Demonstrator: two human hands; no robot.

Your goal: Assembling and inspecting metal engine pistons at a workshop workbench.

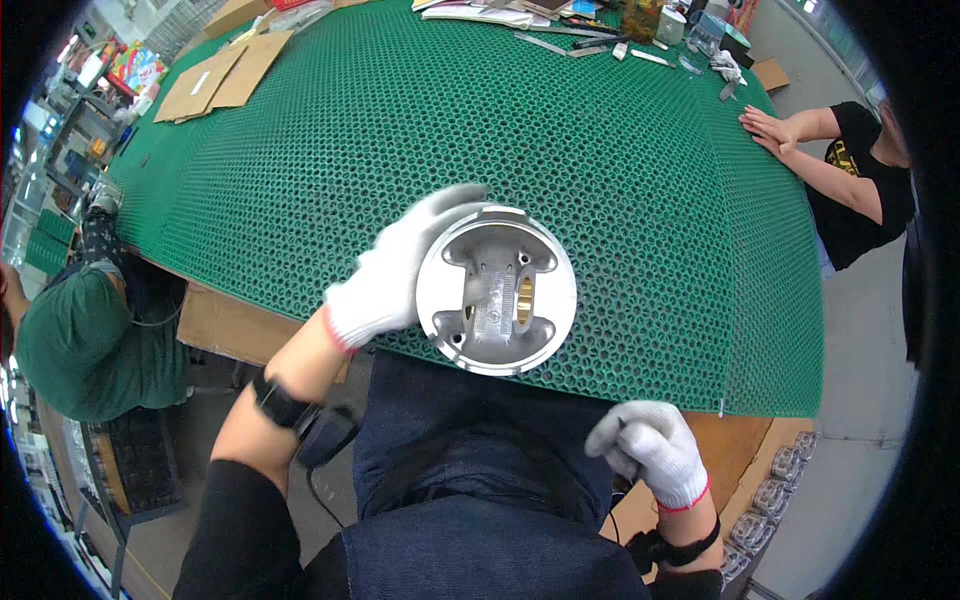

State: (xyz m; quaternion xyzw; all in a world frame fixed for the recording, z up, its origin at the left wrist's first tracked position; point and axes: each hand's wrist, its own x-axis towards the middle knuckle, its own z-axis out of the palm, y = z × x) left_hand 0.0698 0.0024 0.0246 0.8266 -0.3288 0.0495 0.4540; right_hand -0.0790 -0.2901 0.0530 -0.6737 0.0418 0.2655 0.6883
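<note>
A silver metal piston faces me with its hollow underside showing, including a brass-coloured bushing in the pin bore. Wearing a white knitted glove with a red cuff, my left hand grips the piston by its left side. Its fingers reach behind the upper rim, partly hidden. My right hand, in a matching glove, is apart from the piston, beyond the table's front edge at the lower right. Its fingers are curled together; a small dark spot shows at them, and whether they hold something is unclear.
A green honeycomb mat covers the table. Flattened cardboard lies far left; papers, tools and jars crowd the back. Several pistons line the lower right. One person's hands rest at the right edge; another person is at left.
</note>
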